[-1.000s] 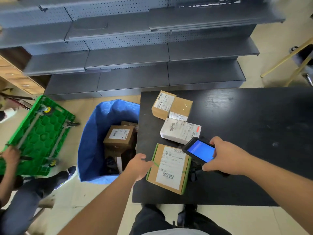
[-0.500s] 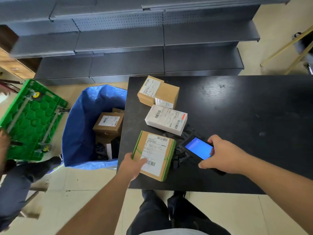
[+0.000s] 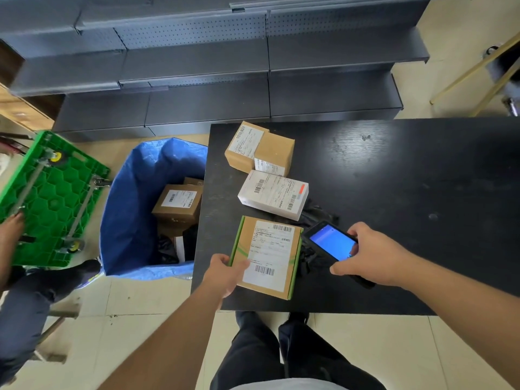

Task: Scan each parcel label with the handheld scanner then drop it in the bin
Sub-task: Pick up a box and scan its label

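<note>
I have the green-edged parcel (image 3: 267, 256) lying flat on the black table (image 3: 408, 192), label up, at the table's near left corner, which I judge keeps the barcode facing the scanner and leaves only a short carry to the bin. My left hand (image 3: 225, 274) grips the parcel's near left corner: the thumb lies curled over the top face by the label's lower edge, and the other fingers go round the side, where I cannot see them. So the parcel sits beyond and to the right of that hand, held only at the corner, with most of the label uncovered.

My right hand (image 3: 368, 256) is wrapped round the handheld scanner (image 3: 332, 243), fingers curled over its far and near edges, blue screen up. The scanner's head is just beside the parcel's right edge; I cannot tell whether they touch.

Farther along the table from this parcel lie a white parcel (image 3: 273, 194) and two brown boxes (image 3: 260, 149), in my judgement awaiting their turn. The blue bin (image 3: 132, 209) stands on the floor just left of the table and holds a labelled brown box (image 3: 177, 204). Left of the bin a green crate (image 3: 47, 198) is held by someone else's hand (image 3: 9, 232)
</note>
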Available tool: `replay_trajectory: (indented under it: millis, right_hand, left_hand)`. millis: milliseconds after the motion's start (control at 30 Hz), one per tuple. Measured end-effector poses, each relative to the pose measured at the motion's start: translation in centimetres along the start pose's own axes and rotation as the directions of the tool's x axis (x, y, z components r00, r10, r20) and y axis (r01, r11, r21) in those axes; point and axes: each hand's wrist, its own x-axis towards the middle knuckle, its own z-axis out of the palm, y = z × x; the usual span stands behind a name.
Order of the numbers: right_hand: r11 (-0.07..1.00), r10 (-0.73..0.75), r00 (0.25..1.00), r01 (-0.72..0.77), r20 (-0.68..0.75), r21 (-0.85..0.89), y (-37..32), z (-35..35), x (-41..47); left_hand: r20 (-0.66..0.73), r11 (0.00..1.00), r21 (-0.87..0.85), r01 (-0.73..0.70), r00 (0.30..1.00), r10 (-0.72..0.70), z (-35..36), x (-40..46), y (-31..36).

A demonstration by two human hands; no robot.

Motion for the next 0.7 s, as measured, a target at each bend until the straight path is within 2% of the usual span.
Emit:
replay_trajectory:
  millis: [200,300,500,700]
  right_hand:
    - [1.000,-0.011,1.000,0.011,0.007,-0.008,-0.1,0.1,-0.2]
    - [0.999,-0.020,1.000,0.020,0.012,-0.029,-0.4,0.2,-0.3]
    - [0.997,-0.063,0.998,0.063,0.017,-0.040,-1.7,0.3,-0.3]
    - [0.993,-0.112,0.993,0.113,0.022,-0.040,-3.9,0.1,-0.4]
  left_hand:
    - [0.197,0.959,-0.261,0.114,0.978,-0.063,-0.1,-0.2,-0.4]
    - [0.282,0.933,-0.331,0.141,0.958,-0.045,-0.5,-1.3,-0.2]
    - [0.312,0.911,-0.397,0.115,0.950,0.016,-1.8,-2.5,-0.2]
    - [0.285,0.888,-0.451,0.085,0.957,0.053,-4.1,-3.1,-0.2]
